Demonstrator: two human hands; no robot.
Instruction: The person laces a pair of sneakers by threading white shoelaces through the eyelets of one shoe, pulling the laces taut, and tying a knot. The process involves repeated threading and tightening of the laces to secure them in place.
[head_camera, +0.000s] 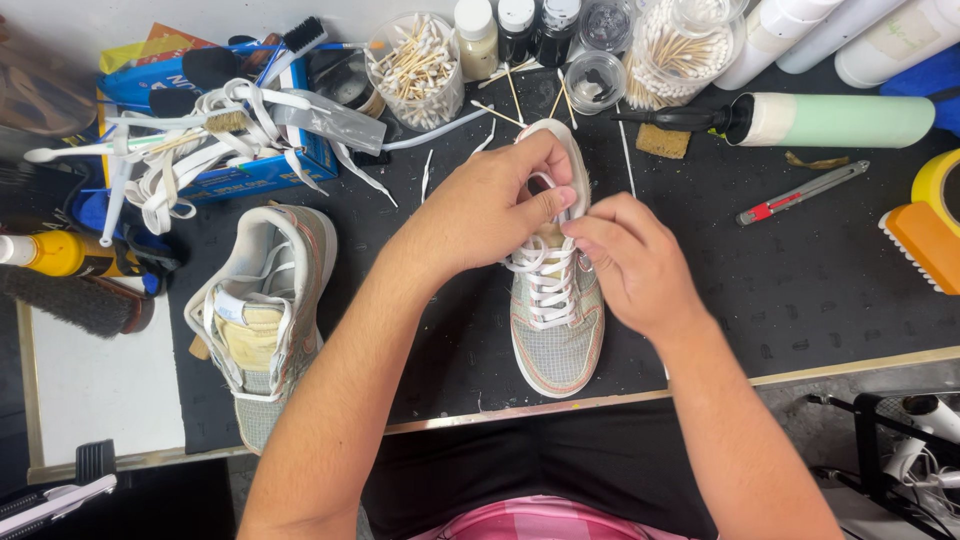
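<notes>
A grey mesh sneaker (556, 340) with an orange-edged sole and white laces lies on the black mat, toe pointing toward me. My left hand (490, 205) grips its tongue and collar near the heel end. My right hand (630, 262) pinches the white lace (545, 275) at the upper eyelets, fingertips touching the left thumb. A second matching sneaker (262, 315), unlaced, lies on its side to the left of my left forearm.
A blue box (255, 170) with loose white laces and brushes sits at the back left. Jars of cotton swabs (420, 70), small bottles, a pale green cylinder (840, 120), a utility knife (805, 192), yellow tape and an orange brush (925, 245) line the back and right.
</notes>
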